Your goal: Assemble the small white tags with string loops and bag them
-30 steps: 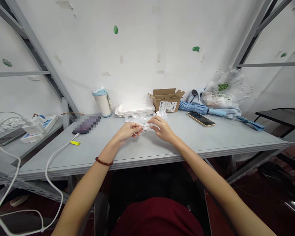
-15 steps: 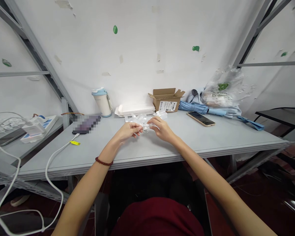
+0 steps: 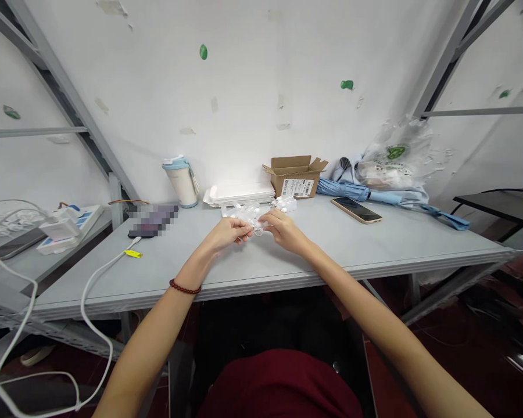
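Over the middle of the table my left hand (image 3: 230,231) is closed in a pinch, thumb against fingers. My right hand (image 3: 283,230) faces it from the right, its fingertips also pinched together. Between the two sets of fingertips is something small and whitish, with a thin pale loop (image 3: 258,231) hanging below; its kind is too small to tell. Just behind the hands lies a cluster of small clear and white plastic pieces (image 3: 246,210). More white-capped clear pieces (image 3: 287,203) lie behind my right hand.
At the back stand a tumbler (image 3: 182,183), a stack of white envelopes (image 3: 239,194) and an open cardboard box (image 3: 297,179). A phone (image 3: 356,209) and folded blue umbrella (image 3: 375,195) lie right. Left, a charging phone (image 3: 154,221) trails a white cable (image 3: 96,273).
My right hand has shifted slightly left and its fingers have drawn in closer to my left fingertips. My left hand stays nearly in place.
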### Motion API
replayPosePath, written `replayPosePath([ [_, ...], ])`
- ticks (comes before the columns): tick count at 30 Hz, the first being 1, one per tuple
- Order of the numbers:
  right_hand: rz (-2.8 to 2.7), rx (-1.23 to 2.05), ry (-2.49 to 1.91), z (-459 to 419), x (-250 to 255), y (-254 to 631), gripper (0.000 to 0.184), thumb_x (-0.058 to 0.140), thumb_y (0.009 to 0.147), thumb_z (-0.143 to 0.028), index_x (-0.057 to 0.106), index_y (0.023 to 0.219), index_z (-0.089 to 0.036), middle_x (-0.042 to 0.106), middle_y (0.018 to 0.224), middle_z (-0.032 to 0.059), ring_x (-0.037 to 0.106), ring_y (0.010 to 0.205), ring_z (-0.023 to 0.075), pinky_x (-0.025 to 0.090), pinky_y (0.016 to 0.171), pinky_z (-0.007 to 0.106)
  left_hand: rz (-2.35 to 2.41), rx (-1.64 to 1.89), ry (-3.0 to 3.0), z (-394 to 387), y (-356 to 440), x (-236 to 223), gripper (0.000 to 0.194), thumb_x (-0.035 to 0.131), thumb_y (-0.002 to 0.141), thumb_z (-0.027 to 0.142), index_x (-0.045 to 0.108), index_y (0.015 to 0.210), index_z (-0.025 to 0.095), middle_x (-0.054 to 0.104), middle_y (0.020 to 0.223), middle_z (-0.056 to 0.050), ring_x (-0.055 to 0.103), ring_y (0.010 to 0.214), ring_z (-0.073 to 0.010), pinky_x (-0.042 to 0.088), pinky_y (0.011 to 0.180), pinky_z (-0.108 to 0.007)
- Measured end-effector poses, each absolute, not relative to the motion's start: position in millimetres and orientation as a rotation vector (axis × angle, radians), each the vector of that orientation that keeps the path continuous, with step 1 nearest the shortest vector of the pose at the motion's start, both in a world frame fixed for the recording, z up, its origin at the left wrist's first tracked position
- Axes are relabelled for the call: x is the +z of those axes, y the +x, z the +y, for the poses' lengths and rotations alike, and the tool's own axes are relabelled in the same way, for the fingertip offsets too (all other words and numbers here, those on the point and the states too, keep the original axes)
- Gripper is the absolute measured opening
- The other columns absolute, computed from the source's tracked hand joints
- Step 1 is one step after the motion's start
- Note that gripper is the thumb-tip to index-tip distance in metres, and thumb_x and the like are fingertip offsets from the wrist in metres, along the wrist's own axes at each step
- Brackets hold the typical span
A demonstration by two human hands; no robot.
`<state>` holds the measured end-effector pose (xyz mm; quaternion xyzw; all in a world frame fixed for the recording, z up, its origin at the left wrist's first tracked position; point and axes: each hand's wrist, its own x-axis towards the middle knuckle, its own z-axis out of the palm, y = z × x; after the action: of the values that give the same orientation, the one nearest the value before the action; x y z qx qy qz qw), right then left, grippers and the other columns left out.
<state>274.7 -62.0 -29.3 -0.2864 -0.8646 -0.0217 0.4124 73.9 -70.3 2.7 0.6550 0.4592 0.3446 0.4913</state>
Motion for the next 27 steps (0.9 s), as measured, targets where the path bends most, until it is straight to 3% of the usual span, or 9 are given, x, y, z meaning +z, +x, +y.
replayPosePath([
  [27, -2.259, -0.047, -0.743, -61.1, -32.3, 270.7, 0.028, 0.042, 0.083, -0.001, 0.058, 0.099, -0.017, 0.062, 0.095, 0.0094, 0.049, 0.084, 0.0204, 0.045, 0.077, 0.034, 1.052, 0.813, 1.576, -67.7, 72.5, -2.4, 0.026, 0.076, 0.060, 0.036, 0.066, 0.061, 0.012, 0.063, 0.066, -0.005, 0.050, 0.058, -0.0108, 0.038, 0.055, -0.025],
])
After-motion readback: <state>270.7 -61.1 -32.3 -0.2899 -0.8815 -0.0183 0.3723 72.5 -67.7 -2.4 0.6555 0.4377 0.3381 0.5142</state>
